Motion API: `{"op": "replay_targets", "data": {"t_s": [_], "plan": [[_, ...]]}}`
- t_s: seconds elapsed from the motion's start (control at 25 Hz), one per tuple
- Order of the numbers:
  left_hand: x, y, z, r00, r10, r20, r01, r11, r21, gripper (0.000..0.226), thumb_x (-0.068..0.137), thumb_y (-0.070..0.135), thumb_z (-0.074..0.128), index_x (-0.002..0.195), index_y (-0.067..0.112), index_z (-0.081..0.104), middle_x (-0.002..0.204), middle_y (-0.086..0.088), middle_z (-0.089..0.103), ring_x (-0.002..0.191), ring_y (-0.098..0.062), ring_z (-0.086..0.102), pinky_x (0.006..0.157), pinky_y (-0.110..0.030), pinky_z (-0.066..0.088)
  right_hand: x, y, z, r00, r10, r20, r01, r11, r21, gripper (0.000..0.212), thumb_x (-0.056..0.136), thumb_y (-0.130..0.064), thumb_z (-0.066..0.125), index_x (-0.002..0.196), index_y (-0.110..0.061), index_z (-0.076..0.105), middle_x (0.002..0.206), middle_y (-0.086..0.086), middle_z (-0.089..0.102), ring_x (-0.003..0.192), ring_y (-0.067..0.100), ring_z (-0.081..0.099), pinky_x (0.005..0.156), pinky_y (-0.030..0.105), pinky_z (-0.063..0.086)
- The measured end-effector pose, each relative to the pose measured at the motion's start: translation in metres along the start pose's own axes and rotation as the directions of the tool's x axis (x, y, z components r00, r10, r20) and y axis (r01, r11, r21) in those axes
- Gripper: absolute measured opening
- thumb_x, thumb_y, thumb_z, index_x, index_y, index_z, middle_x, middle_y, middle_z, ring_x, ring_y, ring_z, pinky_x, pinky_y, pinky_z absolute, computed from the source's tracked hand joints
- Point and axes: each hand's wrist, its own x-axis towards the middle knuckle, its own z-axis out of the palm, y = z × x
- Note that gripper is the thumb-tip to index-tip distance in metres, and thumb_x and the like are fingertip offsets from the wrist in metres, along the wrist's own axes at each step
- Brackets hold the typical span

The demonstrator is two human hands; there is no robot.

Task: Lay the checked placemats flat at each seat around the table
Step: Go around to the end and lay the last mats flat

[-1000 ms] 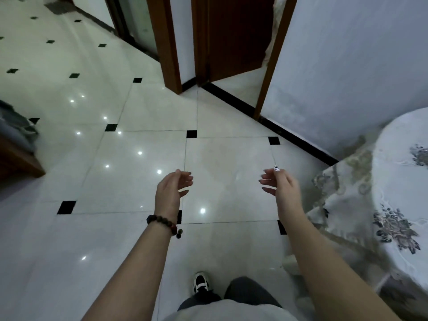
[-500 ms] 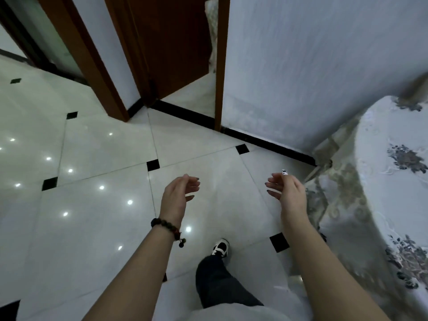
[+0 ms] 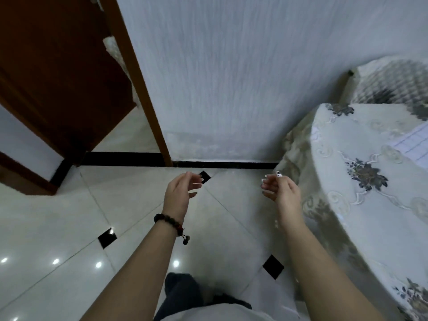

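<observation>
Since the earlier frame, one table [image 3: 361, 205] has come nearer on the right. Both hands, left hand [image 3: 178, 195] and right hand [image 3: 281, 193], hang released, empty. One checked placemat [image 3: 414, 144] lies flat on it.

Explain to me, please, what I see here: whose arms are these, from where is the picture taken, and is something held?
The camera sits on a person's head and looks forward and down, so the two bare arms are the wearer's own. The left hand, with a bead bracelet at the wrist, and the right hand hang open over the tiled floor; neither holds anything. At right stands a table under a flowered cloth. At its far edge lies something pale with lines, perhaps a placemat; I cannot tell. Behind are a wall and a wooden door.
</observation>
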Motion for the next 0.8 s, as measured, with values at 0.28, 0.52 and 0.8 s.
{"op": "replay_targets", "data": {"t_s": [0.28,0.52,0.8], "plan": [[0.133,0.027,0.07,0.972,-0.041,0.233,0.037,0.999,0.022,0.032,0.097,0.027,0.043,0.084,0.011,0.068,0.093,-0.007,0.072,0.093,-0.023,0.066,0.091,-0.046,0.048,0.082,-0.012,0.011,0.964,0.027,-0.265,-0.009,0.998,0.07,0.026,0.094,-0.015,0.045,0.079,-0.01,0.065,0.078,0.008,0.067,0.068,0.018,0.063,0.064,0.026,0.051],[0.259,0.065,0.133,0.872,-0.065,0.486,0.014,0.994,0.107,0.032,0.097,0.024,0.043,0.086,0.009,0.069,0.092,-0.009,0.072,0.091,-0.023,0.066,0.088,-0.042,0.05,0.155,-0.042,0.052,0.857,0.052,-0.513,0.057,0.979,0.195,0.024,0.094,-0.013,0.046,0.079,-0.009,0.064,0.075,0.009,0.066,0.069,0.021,0.062,0.067,0.034,0.049],[0.319,0.101,0.235,0.638,-0.1,0.763,-0.06,0.982,0.179,0.033,0.099,0.023,0.042,0.085,0.008,0.067,0.093,-0.014,0.071,0.091,-0.026,0.065,0.084,-0.039,0.05,0.173,-0.066,0.035,0.617,0.061,-0.785,0.14,0.973,0.185,0.024,0.094,-0.012,0.044,0.095,0.001,0.064,0.086,0.013,0.066,0.078,0.025,0.063,0.066,0.029,0.051]]}}
